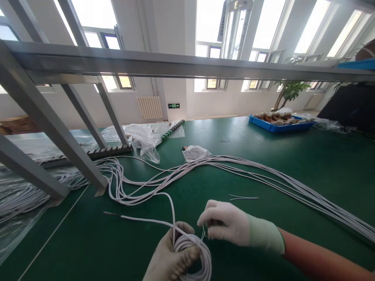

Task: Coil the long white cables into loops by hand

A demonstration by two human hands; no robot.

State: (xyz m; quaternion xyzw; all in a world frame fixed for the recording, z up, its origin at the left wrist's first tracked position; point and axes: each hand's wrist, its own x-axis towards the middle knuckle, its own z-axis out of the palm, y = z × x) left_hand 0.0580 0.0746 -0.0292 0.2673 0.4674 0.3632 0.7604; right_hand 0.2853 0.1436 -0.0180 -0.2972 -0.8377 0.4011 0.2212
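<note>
Left hand (171, 255), gloved, gripped a coil of white cable (206, 259) low over the green table (88, 244). Right hand (227, 222), gloved too, pinched a thin tie (202, 235) at the coil's right side, fingertips together. Just beyond lay loose thin strands (249, 198), then a long white cable bundle (336, 212). Farther back, a blue tray (265, 125) stood at right.

I see white cable (206, 257), a grey-smudged left glove (168, 253), a white right glove (231, 223) edged in green, green table (102, 246), blue tray (265, 125).
</note>
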